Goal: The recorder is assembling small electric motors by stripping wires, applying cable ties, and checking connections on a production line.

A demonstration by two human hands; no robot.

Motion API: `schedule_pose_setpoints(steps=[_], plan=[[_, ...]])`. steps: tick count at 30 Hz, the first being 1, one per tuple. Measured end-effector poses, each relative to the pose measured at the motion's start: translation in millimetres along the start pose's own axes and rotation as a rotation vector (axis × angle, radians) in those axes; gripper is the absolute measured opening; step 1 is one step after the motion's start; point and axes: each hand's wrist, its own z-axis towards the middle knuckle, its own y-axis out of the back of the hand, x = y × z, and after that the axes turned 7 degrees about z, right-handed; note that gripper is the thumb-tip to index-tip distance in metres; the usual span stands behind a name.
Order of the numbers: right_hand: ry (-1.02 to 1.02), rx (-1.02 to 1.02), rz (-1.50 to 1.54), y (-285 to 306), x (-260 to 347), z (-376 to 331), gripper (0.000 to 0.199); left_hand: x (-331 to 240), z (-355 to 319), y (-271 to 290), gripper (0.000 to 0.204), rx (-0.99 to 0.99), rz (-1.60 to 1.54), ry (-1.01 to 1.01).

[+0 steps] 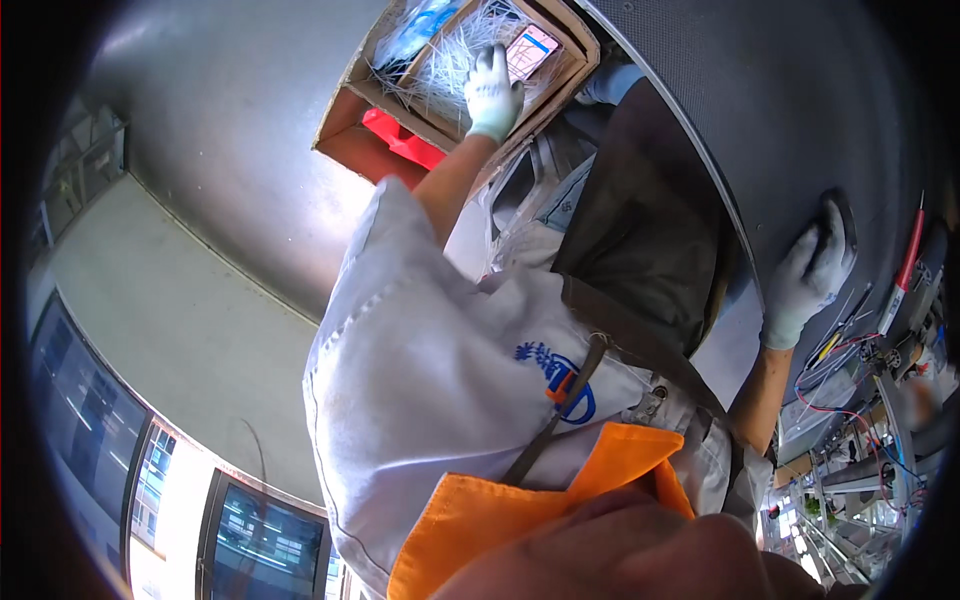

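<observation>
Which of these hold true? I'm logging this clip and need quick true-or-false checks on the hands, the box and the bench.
1. The left hand in a white knit glove reaches into the open brown cardboard box. True.
2. The box holds thin white strands. True.
3. The right hand is bare. False: it wears a white glove too.
4. The right hand lifts a red-handled tool. False: it rests on the dark grey bench top, over a small black object.

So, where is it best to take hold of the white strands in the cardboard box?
Probably from above, through the open top of the cardboard box. Pinch a small bunch of the white strands mid-length; they lie loose and tangled, near the gloved left hand.
</observation>
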Motion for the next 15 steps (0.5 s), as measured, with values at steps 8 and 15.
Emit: schedule_pose_setpoints(steps=[8,15], plan=[[0.063,-0.074,0.019,-15.6,-7.0,10.9,0.031,16.3,-129.9,36.8,0.035,0.065,-0.278,-0.049],[0.132,-0.259,0.185,-4.6,17.6,-31.3,0.030,114.6,-144.6,-108.4,0.055,0.584,-0.330,0.061]])
